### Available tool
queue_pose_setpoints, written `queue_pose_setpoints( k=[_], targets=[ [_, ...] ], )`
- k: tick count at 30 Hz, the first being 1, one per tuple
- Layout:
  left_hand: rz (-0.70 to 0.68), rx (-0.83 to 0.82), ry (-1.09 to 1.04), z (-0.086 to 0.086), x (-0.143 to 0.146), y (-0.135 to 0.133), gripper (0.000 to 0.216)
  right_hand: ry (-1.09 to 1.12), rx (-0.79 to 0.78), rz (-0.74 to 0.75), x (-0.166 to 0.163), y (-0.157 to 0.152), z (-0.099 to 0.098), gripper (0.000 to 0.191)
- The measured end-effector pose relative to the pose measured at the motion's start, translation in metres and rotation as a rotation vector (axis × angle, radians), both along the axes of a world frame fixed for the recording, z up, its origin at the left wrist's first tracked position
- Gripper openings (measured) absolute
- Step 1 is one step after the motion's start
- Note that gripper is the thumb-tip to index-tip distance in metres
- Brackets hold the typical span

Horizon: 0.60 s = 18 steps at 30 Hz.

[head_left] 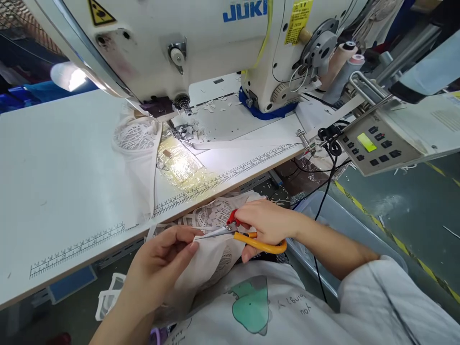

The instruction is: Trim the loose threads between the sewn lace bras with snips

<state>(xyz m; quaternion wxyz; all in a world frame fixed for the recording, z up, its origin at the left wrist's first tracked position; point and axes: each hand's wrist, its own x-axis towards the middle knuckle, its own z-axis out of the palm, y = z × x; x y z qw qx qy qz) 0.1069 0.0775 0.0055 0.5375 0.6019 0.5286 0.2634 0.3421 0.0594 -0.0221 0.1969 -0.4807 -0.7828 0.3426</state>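
Observation:
Between thumb and fingers, my left hand (167,254) pinches the edge of a white lace-trimmed garment (208,256) that lies over my lap. My right hand (266,223) grips a pair of scissors (260,243) with one orange and one red handle. Their blades point left along the garment's edge, with the tips close to my left fingertips. Whether the blades are cutting the fabric I cannot tell. Another part of the white lace piece (136,136) lies on the table under the sewing machine's head.
A JUKI sewing machine (204,38) stands on the white table (64,191), whose front edge carries a printed ruler. A control panel (381,143) is at the right. Below it sits a clear plastic bin (312,206), with black cables (323,196) hanging in front. Fabric scraps lie near the needle.

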Motion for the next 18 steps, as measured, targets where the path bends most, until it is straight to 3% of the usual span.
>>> queue_pose_setpoints(
  k=[9, 18],
  targets=[
    [0.103, -0.038, -0.034, 0.0086, 0.0054, -0.0052, 0.014, -0.311, -0.121, 0.151, -0.0066, -0.0062, 0.003, 0.058],
    [0.064, -0.024, -0.058, 0.0091, 0.0066, -0.0028, 0.01, -0.34, -0.129, 0.16, -0.0082, -0.0098, 0.0029, 0.033]
  ],
)
